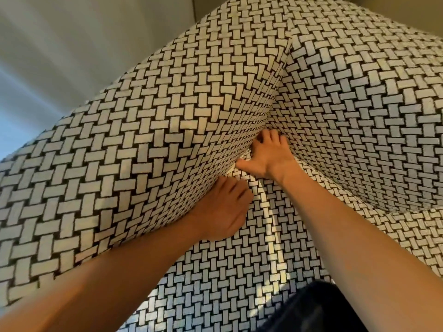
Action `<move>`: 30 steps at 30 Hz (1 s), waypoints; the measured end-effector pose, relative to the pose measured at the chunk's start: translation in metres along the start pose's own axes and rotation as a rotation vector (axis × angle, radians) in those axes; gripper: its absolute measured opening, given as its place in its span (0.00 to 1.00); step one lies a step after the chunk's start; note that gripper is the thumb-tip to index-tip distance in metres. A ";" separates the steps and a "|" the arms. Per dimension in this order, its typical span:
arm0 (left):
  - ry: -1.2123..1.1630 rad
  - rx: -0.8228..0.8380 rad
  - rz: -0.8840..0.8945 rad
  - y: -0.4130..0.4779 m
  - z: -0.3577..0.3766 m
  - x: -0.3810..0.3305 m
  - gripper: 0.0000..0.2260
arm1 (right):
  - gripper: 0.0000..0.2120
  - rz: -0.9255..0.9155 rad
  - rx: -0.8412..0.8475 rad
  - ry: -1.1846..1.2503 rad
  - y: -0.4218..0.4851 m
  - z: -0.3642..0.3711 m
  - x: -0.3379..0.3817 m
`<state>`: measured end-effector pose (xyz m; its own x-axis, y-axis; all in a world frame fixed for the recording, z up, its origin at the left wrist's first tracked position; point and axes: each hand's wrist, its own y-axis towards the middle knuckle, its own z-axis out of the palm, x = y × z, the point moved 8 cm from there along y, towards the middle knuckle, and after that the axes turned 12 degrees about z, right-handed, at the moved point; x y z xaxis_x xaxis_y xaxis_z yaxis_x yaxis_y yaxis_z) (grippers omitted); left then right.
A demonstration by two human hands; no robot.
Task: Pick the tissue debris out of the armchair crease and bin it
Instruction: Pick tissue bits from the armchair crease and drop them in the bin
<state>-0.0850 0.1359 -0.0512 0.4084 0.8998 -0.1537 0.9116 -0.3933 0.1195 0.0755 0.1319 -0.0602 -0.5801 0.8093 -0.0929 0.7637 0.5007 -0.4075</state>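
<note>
Head view, left hand (223,209) fingertips hidden in armchair crease (243,155), right hand (268,154) splayed

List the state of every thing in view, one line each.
Armchair, both hands pressing at its seat corner.
Crease, tight above, right fingers pushed into its lower end.
Right hand, fingers spread, thumb out.
Left hand, fingers curled beside the armrest; grip unclear.
Tissue debris, not discernible against the pattern.

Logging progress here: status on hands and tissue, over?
Right hand open, fingers spread in the armchair crease. Left hand curled at the seat edge, grip unclear. No tissue debris or bin in sight.
</note>
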 end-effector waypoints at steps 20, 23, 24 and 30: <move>-0.076 0.061 0.087 -0.015 0.015 -0.012 0.27 | 0.31 0.217 -0.169 -0.100 0.010 0.000 0.004; -0.061 0.058 0.091 -0.015 0.016 -0.014 0.28 | 0.32 0.232 -0.148 -0.145 0.016 -0.001 0.006; -0.065 0.046 0.094 -0.014 0.015 -0.014 0.28 | 0.32 0.232 -0.137 -0.136 0.018 0.000 0.004; -0.074 0.035 0.102 -0.013 0.014 -0.013 0.27 | 0.32 0.166 -0.100 0.066 0.025 0.007 -0.001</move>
<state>-0.1011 0.1264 -0.0644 0.5002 0.8388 -0.2148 0.8657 -0.4896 0.1040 0.0933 0.1411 -0.0771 -0.4263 0.9000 -0.0907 0.8737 0.3837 -0.2991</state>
